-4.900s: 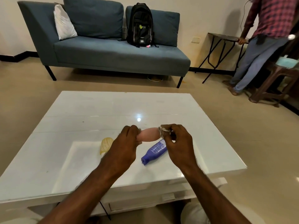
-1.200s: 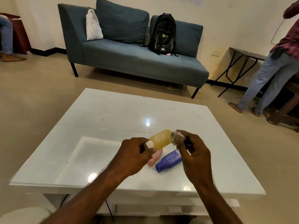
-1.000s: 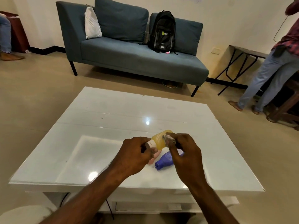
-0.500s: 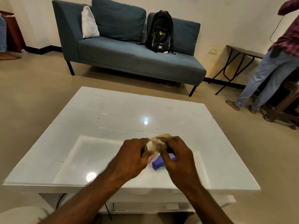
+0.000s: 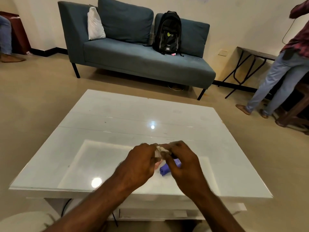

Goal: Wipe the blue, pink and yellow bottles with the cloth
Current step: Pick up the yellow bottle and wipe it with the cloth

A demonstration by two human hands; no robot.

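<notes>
My left hand and my right hand meet just above the near part of the white table. A small pale cloth is bunched between their fingertips, pinched by my right hand. My left hand is closed around the yellow bottle, which both hands hide almost entirely. Below the hands the blue bottle lies on its side on the table, half covered by my right hand. Only a sliver of the pink bottle shows beside it, under my left hand.
A blue sofa with a black backpack stands beyond the table. At the right a person in jeans stands by a folding table and a wooden stool.
The pink bottle was put down beside the blue one and the yellow bottle picked up. In the last second my right hand slid the cloth along the yellow bottle toward my left hand, covering it.
</notes>
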